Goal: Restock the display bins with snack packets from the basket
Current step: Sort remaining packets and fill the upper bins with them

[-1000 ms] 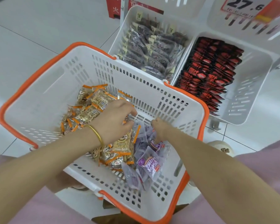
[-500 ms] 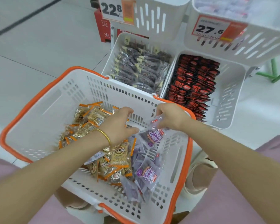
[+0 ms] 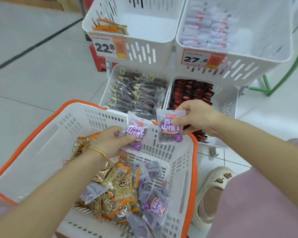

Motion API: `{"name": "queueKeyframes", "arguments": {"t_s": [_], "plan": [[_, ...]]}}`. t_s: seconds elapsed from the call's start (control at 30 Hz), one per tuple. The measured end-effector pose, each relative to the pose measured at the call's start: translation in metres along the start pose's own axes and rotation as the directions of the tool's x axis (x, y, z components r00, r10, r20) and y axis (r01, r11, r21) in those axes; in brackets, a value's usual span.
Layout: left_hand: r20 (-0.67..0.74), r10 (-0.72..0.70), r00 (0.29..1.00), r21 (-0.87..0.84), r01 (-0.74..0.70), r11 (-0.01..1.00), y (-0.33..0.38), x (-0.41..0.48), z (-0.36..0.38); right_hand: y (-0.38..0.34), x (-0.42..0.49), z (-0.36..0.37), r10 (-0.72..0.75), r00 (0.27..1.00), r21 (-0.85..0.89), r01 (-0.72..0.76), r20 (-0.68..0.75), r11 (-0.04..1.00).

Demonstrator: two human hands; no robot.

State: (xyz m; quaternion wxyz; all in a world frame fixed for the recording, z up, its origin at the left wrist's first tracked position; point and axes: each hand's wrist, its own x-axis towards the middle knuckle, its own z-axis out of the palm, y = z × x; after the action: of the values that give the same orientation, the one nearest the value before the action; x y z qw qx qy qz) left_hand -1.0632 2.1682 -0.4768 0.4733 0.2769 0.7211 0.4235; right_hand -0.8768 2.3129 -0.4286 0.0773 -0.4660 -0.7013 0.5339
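Lifting two packets at once is judged the step in hand, and a secure hold on each is what it needs. The left hand (image 3: 110, 140) is curled around the lower edge of the left purple packet (image 3: 136, 133) at the centre of the frame, above the far wall of the basket (image 3: 41, 141). The right hand (image 3: 198, 118) is pinched on the right purple packet (image 3: 170, 127), thumb across its printed face, just right of centre. Both packets are held side by side, clear of the gold packets (image 3: 120, 186) and purple ones left in the basket at lower centre. The upper right bin (image 3: 248, 64) is judged the likely target, since pale packets are seen in it, though they are too blurred for the print to be matched. Each packet is best raised well over the basket rim, carried past the dark packets (image 3: 138, 97) and red packets (image 3: 193, 90) in the lower bins, and laid flat, face up, beside its like rather than dropped.
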Motion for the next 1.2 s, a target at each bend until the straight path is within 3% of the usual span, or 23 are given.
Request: {"name": "queueKeyframes", "arguments": {"t_s": [0.1, 0.2, 0.43, 0.53, 0.67, 0.73, 0.8, 0.83, 0.9, 1.07, 1.2], "plan": [[-0.009, -0.029, 1.000, -0.162, 0.027, 0.986, 0.001, 0.001, 0.001, 0.002, -0.004, 0.006, 0.002, 0.998, 0.080, -0.007, 0.064, 0.997], [0.071, -0.015, 0.997, -0.206, 0.030, 0.978, 0.000, 0.002, 0.009, 0.002, -0.009, 0.017, -0.025, 0.991, 0.184, 0.000, 0.131, 0.983], [0.236, 0.044, 0.971, -0.331, 0.037, 0.943, 0.015, -0.003, 0.022, 0.000, -0.008, 0.029, -0.140, 0.990, 0.309, 0.123, 0.035, 0.943], [0.223, 0.118, 0.968, -0.268, -0.055, 0.962, 0.014, -0.007, 0.030, -0.003, -0.009, 0.031, -0.200, 0.979, 0.271, 0.202, -0.036, 0.941], [0.157, 0.200, 0.967, -0.215, -0.164, 0.963, 0.013, -0.005, 0.033, -0.004, -0.007, 0.026, -0.278, 0.950, 0.023, 0.284, -0.141, 0.959], [0.159, 0.256, 0.954, -0.168, -0.229, 0.959, 0.024, -0.002, 0.032, -0.011, -0.007, 0.014, -0.175, 0.983, 0.123, 0.180, -0.049, 0.976], [0.185, 0.323, 0.928, -0.138, -0.301, 0.944, 0.044, 0.004, 0.033, -0.024, -0.009, -0.008, -0.096, 0.975, 0.287, 0.036, 0.200, 0.957], [0.206, 0.350, 0.914, -0.124, -0.330, 0.936, 0.059, 0.008, 0.036, -0.033, -0.011, -0.023, -0.111, 0.949, 0.306, 0.017, 0.294, 0.952], [0.242, 0.394, 0.887, -0.080, -0.387, 0.919, 0.092, 0.016, 0.044, -0.046, -0.013, -0.054, -0.164, 0.930, 0.322, 0.053, 0.329, 0.945], [0.305, 0.554, 0.775, 0.125, -0.609, 0.783, 0.179, 0.034, 0.087, -0.073, -0.014, -0.129, -0.198, 0.980, 0.422, 0.168, 0.029, 0.891], [0.172, 0.744, 0.646, 0.377, -0.741, 0.556, 0.228, 0.061, 0.116, -0.082, -0.012, -0.191, -0.282, 0.901, 0.332, 0.390, -0.330, 0.859]]}}
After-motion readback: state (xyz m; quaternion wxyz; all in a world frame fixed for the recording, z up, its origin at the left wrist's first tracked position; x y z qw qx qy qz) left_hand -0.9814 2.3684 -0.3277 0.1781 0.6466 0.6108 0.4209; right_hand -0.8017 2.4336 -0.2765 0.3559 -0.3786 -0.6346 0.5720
